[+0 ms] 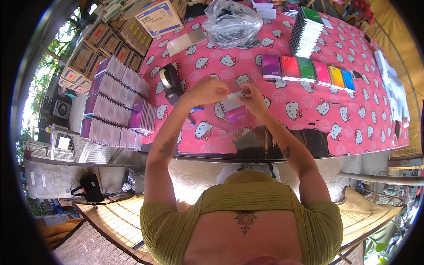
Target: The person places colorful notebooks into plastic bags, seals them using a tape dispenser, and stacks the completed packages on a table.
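Note:
A small spiral notebook [233, 103] with pale pages and a purple cover [237, 115] is tilted just above the table in front of me. My right hand [253, 100] grips its upper right edge between thumb and fingers. Close to its upper left side, my left hand [209, 91] is closed with curled fingers; what they pinch, if anything, is too small to make out. Left of that hand stands a black tape dispenser [170, 80]. A blue pen [197, 108] lies below my left wrist, partly hidden by the forearm.
Purple spiral notebooks [110, 104] form stacks at the left edge. Farther right sits a row of coloured notebooks [307, 70], with a tall notebook stack [305, 35] behind. A clear plastic bag [233, 24] and cardboard boxes [160, 18] stand at the back. The pink tablecloth [282, 132] is torn in front.

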`<action>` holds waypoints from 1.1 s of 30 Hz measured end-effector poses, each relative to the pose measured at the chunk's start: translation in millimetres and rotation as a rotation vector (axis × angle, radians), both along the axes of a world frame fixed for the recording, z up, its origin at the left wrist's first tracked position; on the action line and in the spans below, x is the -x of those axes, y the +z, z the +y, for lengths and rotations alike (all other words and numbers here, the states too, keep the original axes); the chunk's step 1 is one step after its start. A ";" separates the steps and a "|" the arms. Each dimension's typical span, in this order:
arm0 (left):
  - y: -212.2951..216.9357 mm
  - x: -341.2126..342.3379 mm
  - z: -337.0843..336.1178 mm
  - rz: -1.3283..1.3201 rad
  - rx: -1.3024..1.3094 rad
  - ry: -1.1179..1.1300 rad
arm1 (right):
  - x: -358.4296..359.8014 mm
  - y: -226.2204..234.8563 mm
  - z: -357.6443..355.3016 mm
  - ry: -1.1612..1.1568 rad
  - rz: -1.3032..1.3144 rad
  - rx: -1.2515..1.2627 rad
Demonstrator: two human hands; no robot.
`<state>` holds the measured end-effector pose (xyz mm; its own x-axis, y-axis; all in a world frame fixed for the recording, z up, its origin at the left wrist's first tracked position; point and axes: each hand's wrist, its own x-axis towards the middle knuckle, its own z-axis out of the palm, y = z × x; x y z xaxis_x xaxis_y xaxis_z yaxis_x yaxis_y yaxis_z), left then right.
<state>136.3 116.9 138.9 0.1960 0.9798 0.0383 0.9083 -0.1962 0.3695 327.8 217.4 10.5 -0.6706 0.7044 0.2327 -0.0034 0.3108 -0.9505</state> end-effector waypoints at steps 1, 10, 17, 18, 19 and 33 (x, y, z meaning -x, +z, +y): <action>-3.9 4.6 14.3 0.058 0.064 -0.021 | 2.0 0.1 0.0 0.012 0.008 -0.017; -138.5 52.8 26.0 -0.934 0.421 0.086 | 4.8 5.0 -12.1 0.005 0.146 0.152; -63.4 -75.0 -17.2 0.079 -0.416 0.351 | -44.0 -66.9 -92.1 0.260 0.041 1.042; -69.8 -94.2 -17.5 0.371 -0.530 0.281 | -42.3 -79.8 -103.3 0.412 0.095 1.165; -68.0 -94.7 -10.9 0.305 -0.458 0.331 | -33.5 -79.4 -106.2 0.578 0.158 1.273; -175.6 -58.3 -93.3 -1.094 -0.345 0.707 | -41.5 -10.6 -3.9 0.370 -0.007 -0.030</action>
